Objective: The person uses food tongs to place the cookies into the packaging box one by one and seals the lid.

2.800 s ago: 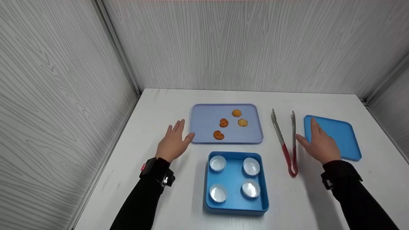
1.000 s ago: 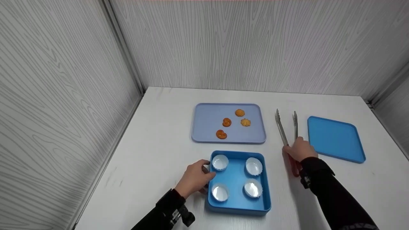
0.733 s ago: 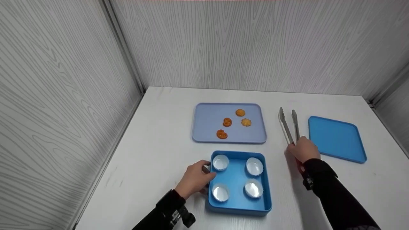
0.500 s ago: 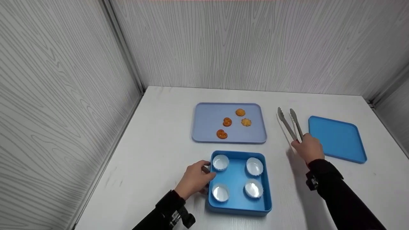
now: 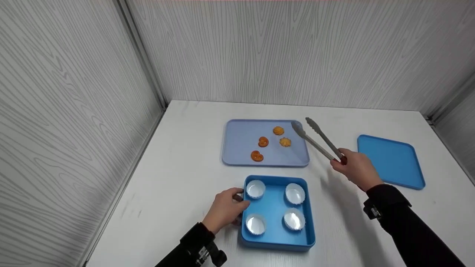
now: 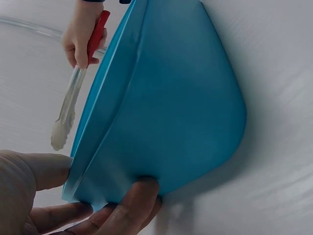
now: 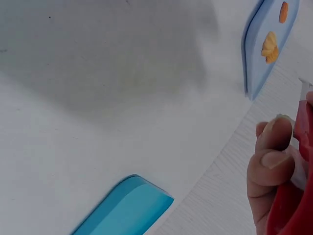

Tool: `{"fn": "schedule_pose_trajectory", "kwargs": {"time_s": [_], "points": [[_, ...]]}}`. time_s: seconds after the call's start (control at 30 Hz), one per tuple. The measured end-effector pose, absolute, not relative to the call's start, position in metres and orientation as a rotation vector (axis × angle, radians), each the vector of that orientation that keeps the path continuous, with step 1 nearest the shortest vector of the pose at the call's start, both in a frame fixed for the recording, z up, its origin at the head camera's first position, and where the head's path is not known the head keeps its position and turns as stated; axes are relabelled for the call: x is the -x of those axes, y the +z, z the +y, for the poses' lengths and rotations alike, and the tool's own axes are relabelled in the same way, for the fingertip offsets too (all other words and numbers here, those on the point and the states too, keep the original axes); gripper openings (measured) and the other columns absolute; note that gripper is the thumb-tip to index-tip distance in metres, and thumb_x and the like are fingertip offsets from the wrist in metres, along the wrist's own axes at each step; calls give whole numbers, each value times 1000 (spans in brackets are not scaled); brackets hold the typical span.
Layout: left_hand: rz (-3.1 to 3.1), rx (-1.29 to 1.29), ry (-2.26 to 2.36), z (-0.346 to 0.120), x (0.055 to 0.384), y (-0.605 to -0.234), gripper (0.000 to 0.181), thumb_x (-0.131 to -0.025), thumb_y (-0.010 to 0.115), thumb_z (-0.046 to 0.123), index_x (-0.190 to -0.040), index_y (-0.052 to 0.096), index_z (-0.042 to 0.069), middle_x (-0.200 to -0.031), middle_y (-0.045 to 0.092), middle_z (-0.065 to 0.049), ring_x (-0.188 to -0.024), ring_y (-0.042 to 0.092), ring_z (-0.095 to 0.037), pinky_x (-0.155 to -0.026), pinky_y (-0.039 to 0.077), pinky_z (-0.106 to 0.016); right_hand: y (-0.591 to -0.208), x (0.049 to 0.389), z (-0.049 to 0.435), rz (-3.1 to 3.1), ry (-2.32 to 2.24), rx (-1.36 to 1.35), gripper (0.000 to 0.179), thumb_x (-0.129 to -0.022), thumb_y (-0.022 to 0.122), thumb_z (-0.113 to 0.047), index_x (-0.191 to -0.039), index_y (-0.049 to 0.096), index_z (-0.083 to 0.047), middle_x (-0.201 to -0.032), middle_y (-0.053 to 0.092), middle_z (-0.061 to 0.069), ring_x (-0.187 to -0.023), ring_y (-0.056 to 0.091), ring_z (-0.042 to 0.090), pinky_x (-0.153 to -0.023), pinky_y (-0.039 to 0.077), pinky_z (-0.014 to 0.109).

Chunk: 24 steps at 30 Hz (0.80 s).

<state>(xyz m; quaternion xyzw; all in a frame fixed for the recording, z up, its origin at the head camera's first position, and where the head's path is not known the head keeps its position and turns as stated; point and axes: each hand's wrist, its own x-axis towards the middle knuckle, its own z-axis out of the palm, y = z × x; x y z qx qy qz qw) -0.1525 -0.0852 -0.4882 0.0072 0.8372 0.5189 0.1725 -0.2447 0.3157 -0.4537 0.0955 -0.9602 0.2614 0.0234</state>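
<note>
My left hand [image 5: 224, 208] pinches the left wall of a blue box [image 5: 276, 245]. In the left wrist view its thumb [image 6: 49, 170] is at the rim and its fingers [image 6: 134, 203] lie against the outer wall. Several white fluted baking cups [image 5: 255, 188] sit inside the box. With my right hand [image 5: 358, 167] I grip red-handled metal tongs [image 5: 319, 148] above the table. Their spread tips overlap the right end of a lavender tray [image 5: 239, 142] in the head view. On that tray lie two pretzels [image 5: 256, 156] and two yellow cookies [image 5: 285, 142].
A flat blue tray [image 5: 393, 163] lies on the white table [image 5: 185, 148] to the right of my right hand. Grey wood-grain panels [image 5: 259, 52] stand behind the table and along its sides.
My right hand has reached the tongs, taken hold of them, lifted them and swung their tips left over the lavender tray's edge. The left hand came down to the box wall and stayed there.
</note>
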Motion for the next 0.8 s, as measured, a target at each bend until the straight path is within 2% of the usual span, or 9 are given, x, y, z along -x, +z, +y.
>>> {"fn": "schedule_pose_trajectory", "kwargs": {"time_s": [0.23,0.6,0.8], "points": [[2370,-7,1450,-85,155,-489,49,-97,69,25,-141,59,6,-113,66,-11,-81,66,-18,-61,60,-34,-451,246,304,-3099,789,-397,18,-98,68,-23,-100,64,-5,-67,57,2,-52,54,15,-47,45,29],[2425,-37,1399,-85,152,-487,48,-97,70,26,-139,61,5,-113,68,-10,-89,64,-18,-71,58,-33,-450,251,286,-3076,564,-545,15,-93,72,-18,-88,66,-6,-64,55,0,-57,48,16,-50,37,29],[2369,-6,1448,-85,152,-485,50,-97,70,24,-141,60,5,-114,67,-10,-78,68,-18,-64,60,-34,-448,254,280,-3032,498,-581,16,-92,71,-15,-81,65,-7,-61,54,-1,-55,48,16,-50,36,29]]}}
